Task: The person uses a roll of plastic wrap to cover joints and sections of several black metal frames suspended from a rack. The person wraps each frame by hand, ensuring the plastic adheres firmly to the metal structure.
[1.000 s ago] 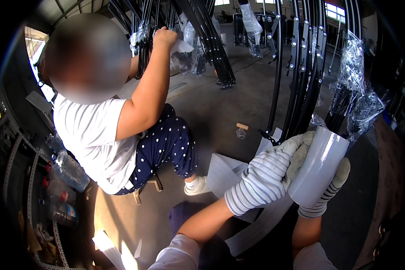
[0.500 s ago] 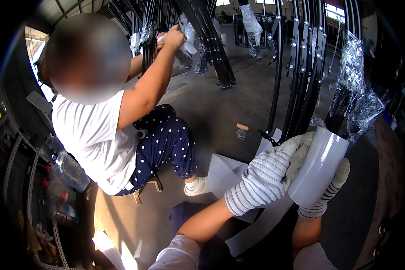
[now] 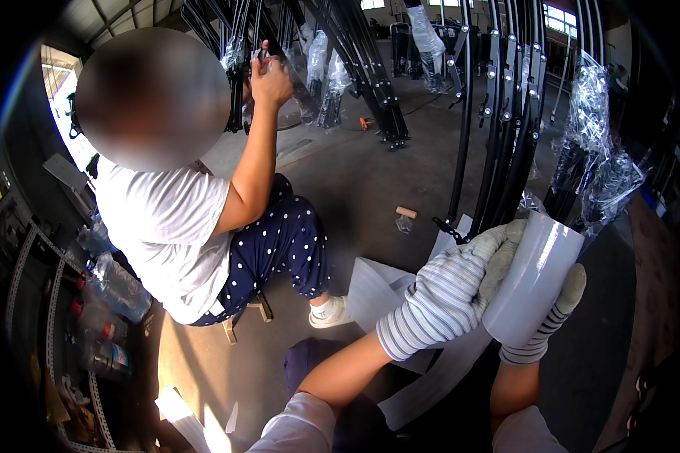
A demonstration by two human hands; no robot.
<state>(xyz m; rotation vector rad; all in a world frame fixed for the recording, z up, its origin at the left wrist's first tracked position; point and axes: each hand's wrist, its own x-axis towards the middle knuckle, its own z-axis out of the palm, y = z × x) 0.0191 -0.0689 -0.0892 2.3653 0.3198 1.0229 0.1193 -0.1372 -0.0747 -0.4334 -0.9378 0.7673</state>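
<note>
Between my two gloved hands is a roll of clear plastic film (image 3: 535,279), tilted, at the right. My left hand (image 3: 461,283), in a striped knit glove, is closed against the roll's left side. On its far right side is my right hand (image 3: 548,328), also gloved; the roll hides most of its fingers, and the thumb shows along the edge. Just beyond the roll stand black metal tubes (image 3: 499,151) with silver rivets. Another bundle beside them is wrapped in crumpled clear film (image 3: 591,106).
A co-worker in a white shirt (image 3: 162,226) sits at the left, hands raised at more black tubes (image 3: 355,75). White foam sheets (image 3: 378,291) lie on the floor by my arms. A small tan tube (image 3: 406,212) lies farther off. Plastic bottles (image 3: 117,287) stand on a left shelf.
The co-worker's raised arm has shifted left, and the tube bundles there have swung slightly. My hands and the film roll have hardly moved.
</note>
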